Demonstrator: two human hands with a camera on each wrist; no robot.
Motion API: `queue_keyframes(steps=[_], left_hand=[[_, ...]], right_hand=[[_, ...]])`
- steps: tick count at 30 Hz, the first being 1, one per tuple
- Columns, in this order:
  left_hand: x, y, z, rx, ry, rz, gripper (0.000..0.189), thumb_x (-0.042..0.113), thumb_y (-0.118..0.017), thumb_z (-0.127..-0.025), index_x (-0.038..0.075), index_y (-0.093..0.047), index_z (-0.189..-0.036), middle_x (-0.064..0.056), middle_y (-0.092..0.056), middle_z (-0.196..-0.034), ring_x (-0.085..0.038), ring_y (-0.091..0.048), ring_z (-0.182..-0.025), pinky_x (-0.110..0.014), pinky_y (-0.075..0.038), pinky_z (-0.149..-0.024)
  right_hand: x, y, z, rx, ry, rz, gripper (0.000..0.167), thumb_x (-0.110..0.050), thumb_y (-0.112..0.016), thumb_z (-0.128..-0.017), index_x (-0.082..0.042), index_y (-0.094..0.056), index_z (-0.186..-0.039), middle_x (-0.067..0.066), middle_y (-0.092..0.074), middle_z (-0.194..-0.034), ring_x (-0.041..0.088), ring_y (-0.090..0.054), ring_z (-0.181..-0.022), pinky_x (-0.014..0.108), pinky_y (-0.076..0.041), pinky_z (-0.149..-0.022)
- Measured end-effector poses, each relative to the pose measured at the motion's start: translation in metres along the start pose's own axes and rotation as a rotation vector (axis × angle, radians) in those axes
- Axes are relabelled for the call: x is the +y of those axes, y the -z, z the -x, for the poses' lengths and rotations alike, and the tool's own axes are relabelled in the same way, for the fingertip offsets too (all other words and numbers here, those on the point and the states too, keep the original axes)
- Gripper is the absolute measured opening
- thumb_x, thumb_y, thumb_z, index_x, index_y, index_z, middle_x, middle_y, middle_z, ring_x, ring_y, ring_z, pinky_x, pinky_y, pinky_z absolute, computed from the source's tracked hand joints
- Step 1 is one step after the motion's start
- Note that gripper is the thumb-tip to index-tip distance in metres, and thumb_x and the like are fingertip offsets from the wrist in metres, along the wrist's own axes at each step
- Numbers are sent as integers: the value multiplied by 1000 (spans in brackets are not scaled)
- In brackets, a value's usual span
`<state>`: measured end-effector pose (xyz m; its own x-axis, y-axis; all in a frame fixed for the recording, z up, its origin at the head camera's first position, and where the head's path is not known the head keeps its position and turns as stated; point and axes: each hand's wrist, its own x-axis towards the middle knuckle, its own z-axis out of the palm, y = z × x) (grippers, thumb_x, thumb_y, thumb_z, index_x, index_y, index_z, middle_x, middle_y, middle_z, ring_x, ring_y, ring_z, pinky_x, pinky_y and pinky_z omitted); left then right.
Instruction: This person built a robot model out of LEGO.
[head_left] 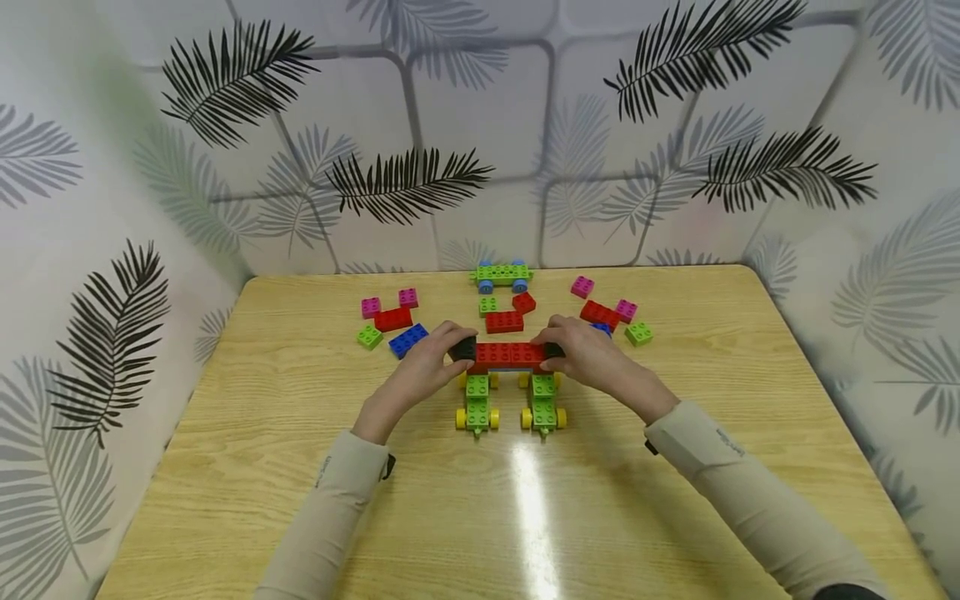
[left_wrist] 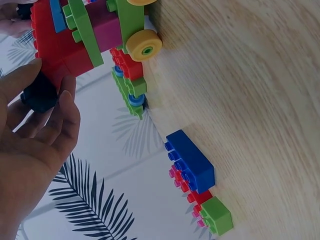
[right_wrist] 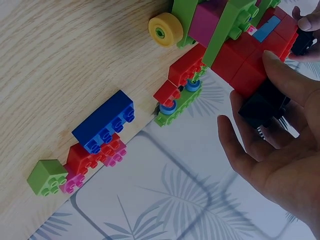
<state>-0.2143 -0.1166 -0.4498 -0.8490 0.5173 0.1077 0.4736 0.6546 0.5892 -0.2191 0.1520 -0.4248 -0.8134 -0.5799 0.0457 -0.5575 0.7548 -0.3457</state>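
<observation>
A row of red bricks [head_left: 510, 355] lies across two green wheeled bases, the left base [head_left: 477, 415] and the right base [head_left: 544, 415], both with yellow wheels. In the wrist views purple bricks [left_wrist: 106, 27] show between green layers, and a blue piece [right_wrist: 266, 29] sits under the red row. My left hand [head_left: 427, 360] pinches a black block [left_wrist: 40, 94] at the row's left end between thumb and fingers. At the opposite end, my right hand [head_left: 592, 354] grips another black block [right_wrist: 262, 104], its thumb lying against the red brick beside it.
Behind the build are a loose red brick [head_left: 504, 322] and a green base with blue wheels [head_left: 502, 273]. Blue, red, pink and green bricks lie to the left, including a blue brick [head_left: 408, 340]. A similar group, with a green brick [head_left: 639, 333], lies right. A leaf-patterned backdrop [head_left: 480, 125] borders the table.
</observation>
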Motion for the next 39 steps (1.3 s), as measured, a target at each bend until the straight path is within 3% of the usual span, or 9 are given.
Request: queue_keyframes(steps=[5, 12, 16, 19, 24, 27, 30, 33, 39], left_hand=[[-2, -1, 1, -3, 9, 25, 46, 14, -65, -93, 7, -52, -136, -10, -55, -121, -24, -59, -103, -40, -51, -86], [-7, 1, 6, 0, 88, 132, 57, 45, -45, -100, 22, -34, -151, -6, -49, -138, -24, -53, -114, -47, -46, -93], [-16, 9, 9, 153, 58, 159, 51, 40, -43, -102, 17, -41, -147, -9, -54, -132, -24, -56, -108, -44, -50, -87], [-28, 19, 13, 289, 83, 176, 43, 32, -47, -102, 10, -50, -139, -11, -57, -124, -25, -58, -106, -43, -51, -84], [-60, 32, 23, 471, 204, 113, 31, 18, -55, -99, 2, -59, -126, -15, -59, -118, -31, -57, -104, -44, -50, -78], [-81, 34, 30, 529, 296, 55, 28, 8, -59, -96, -3, -60, -122, -20, -58, -116, -35, -56, -103, -47, -49, -81], [-96, 34, 35, 491, 425, 20, 33, 6, -60, -95, -3, -57, -126, -22, -54, -121, -38, -52, -109, -50, -47, -85], [-107, 32, 35, 404, 536, 16, 43, 9, -60, -94, -1, -50, -135, -23, -46, -130, -41, -45, -118, -55, -44, -89], [-119, 22, 27, 260, 627, 6, 59, 18, -62, -94, 0, -37, -145, -27, -36, -140, -45, -37, -124, -59, -41, -95]], right_hand=[[0, 0, 0, -2, -1, -5, 31, -16, -78, -81, -8, -72, -110, 3, -57, -87, 16, -46, -69, 26, -40, -60], [1, 1, 1, 1, 3, -7, 31, -15, -78, -81, -7, -72, -110, 3, -57, -87, 15, -45, -68, 26, -40, -59], [1, 2, 0, 2, 6, -6, 31, -15, -78, -81, -8, -72, -110, 2, -57, -87, 15, -46, -68, 26, -40, -59], [1, 2, -1, 3, 6, -3, 31, -15, -79, -81, -8, -72, -110, 2, -57, -87, 16, -46, -69, 26, -41, -60], [2, 3, -1, 5, 9, 2, 31, -15, -79, -80, -8, -72, -110, 3, -57, -87, 16, -46, -69, 26, -41, -60], [2, 5, -1, 2, 15, -1, 31, -14, -79, -80, -8, -72, -110, 3, -58, -88, 15, -47, -69, 26, -42, -60], [2, 6, -1, -2, 17, -5, 31, -14, -79, -80, -7, -72, -110, 3, -58, -88, 15, -47, -69, 26, -42, -61], [2, 7, -1, -8, 11, -6, 31, -14, -79, -80, -7, -72, -110, 3, -58, -88, 15, -47, -69, 26, -42, -60], [1, 7, -2, -24, -4, -4, 32, -15, -79, -80, -8, -72, -110, 2, -57, -87, 15, -46, -67, 25, -41, -58]])
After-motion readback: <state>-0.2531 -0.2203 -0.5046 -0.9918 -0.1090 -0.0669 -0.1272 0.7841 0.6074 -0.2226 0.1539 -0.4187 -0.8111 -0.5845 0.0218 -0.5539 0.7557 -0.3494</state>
